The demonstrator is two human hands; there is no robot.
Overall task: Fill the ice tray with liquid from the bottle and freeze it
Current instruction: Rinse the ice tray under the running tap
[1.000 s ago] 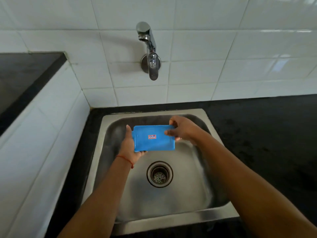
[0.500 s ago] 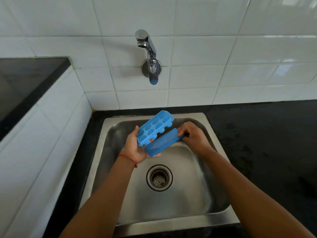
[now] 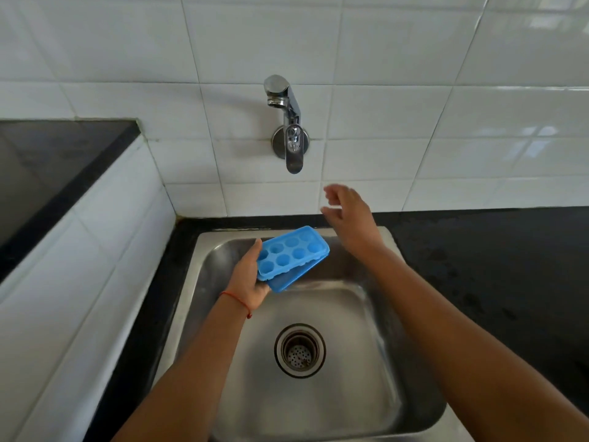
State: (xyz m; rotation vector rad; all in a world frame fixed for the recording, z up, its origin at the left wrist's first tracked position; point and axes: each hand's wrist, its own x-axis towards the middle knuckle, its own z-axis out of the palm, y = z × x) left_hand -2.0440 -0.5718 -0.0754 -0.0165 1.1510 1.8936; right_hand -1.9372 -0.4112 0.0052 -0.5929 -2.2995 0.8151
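Observation:
A blue ice tray [image 3: 291, 252] with several round cups faces up over the steel sink [image 3: 398, 393]. Its blue lid [image 3: 294, 279] lies stacked under it, sticking out at the lower right. My left hand [image 3: 250, 277] grips both at their left end. My right hand [image 3: 349, 216] hovers empty above the sink's back rim, fingers loosely spread, below and right of the tap [image 3: 290, 129]. No bottle is in view.
The chrome tap sticks out of the white tiled wall above the sink. A drain strainer [image 3: 299, 350] sits in the basin's middle. Black countertop [image 3: 494, 266] runs to the right. A raised black ledge [image 3: 47, 164] stands at the left.
The lid came off the tray and went under it in my left hand. My right hand let go and rose toward the tap.

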